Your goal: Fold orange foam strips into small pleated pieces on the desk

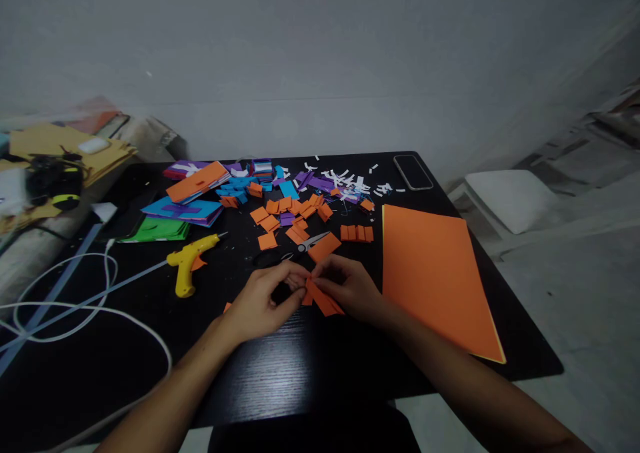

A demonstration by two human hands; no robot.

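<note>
Between my two hands, above the front middle of the black table, is a folded piece of orange paper. The fingertips of my left hand pinch its left end. My right hand grips its upper edge between thumb and fingers. Just beyond my hands lie scissors with dark handles, partly beside an orange paper piece. Several small folded orange papers are spread behind them. A yellow glue gun rests to the left of my left hand.
A large orange sheet stack lies at right, with a phone behind it. White paper scraps cover the back. Coloured paper stacks stand back left. A white cable loops across the left side. A white stool stands beyond the right edge.
</note>
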